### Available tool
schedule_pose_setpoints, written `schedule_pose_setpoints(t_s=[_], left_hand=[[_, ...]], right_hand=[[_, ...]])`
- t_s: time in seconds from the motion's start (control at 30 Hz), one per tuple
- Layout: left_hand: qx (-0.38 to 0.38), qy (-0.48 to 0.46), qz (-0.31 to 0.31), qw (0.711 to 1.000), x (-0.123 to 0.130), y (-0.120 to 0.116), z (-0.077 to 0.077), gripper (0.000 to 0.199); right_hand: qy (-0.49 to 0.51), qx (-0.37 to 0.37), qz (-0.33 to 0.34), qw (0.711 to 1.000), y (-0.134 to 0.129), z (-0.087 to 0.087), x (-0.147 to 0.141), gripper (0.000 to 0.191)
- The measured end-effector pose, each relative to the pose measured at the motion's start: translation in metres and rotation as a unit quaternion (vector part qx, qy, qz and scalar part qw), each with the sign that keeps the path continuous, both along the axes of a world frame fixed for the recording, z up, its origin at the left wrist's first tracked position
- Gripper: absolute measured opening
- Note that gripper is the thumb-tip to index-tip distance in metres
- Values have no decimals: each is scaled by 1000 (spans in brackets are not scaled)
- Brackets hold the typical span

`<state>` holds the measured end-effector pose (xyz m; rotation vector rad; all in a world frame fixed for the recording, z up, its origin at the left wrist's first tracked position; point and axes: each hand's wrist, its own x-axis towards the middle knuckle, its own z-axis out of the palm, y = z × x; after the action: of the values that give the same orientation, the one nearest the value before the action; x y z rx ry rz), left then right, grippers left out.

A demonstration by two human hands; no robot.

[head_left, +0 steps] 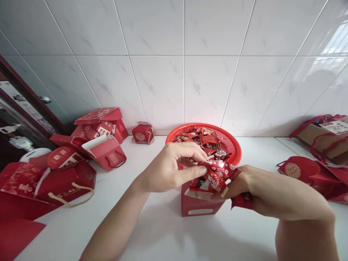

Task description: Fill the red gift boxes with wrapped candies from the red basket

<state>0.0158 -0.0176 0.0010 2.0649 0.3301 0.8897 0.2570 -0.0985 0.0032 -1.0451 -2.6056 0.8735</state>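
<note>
Below both hands stands a small red box with its top open and a pale slot on its front. Red candy packets fill the opening and rise above its rim. My left hand reaches in from the left, thumb and forefinger closed on the edge of a packet. From the right, my right hand curls round more red packets at the box's right side, its fingers partly hidden. Right behind is a red plastic basket heaped with wrapped candies.
Several red gift boxes lie in a pile at the left, and a small red box stands against the tiled wall. More red boxes and a brown box with ribbons are at the right.
</note>
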Motion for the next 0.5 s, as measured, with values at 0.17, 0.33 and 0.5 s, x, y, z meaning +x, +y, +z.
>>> schedule_pose_setpoints(t_s=[0.17,0.33,0.5], left_hand=[[5,73,-23,997,-4,4,1,5],[-18,20,-1,1000,1,-2,-2,4],[-23,61,-67,996,6,2,-6,9]], right_hand=[[5,3,7,1000,2,2,0,38],[12,-12,9,1000,4,1,5,37],[0,-20,19,1000,3,6,11,43]])
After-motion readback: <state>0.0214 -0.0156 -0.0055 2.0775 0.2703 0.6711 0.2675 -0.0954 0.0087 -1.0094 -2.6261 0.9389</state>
